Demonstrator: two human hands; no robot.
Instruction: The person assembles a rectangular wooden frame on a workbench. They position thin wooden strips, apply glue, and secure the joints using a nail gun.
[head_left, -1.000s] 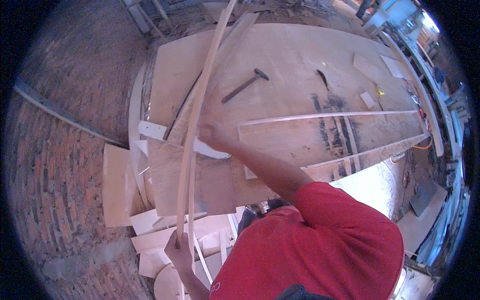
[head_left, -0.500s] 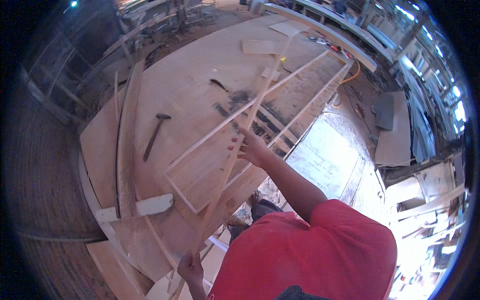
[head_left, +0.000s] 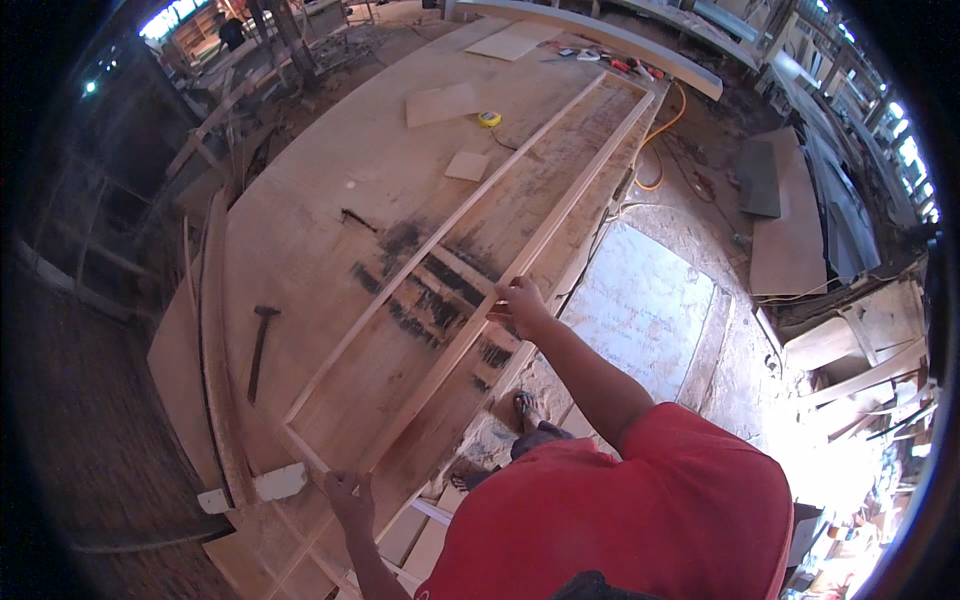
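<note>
The right hand (head_left: 518, 305) grasps a long, straight, pale wooden strip (head_left: 440, 378) — it runs along the near side of a slim rectangular wooden frame (head_left: 430, 250) on the broad plywood surface (head_left: 310, 240). The left hand (head_left: 350, 500) is by the frame's lower-left corner — its grip I cannot tell.

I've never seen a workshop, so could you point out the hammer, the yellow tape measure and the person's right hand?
Hammer (head_left: 259, 353), head view: middle of its handle.
Yellow tape measure (head_left: 489, 119), head view: its case.
Right hand (head_left: 522, 306), head view: middle of the hand.
</note>
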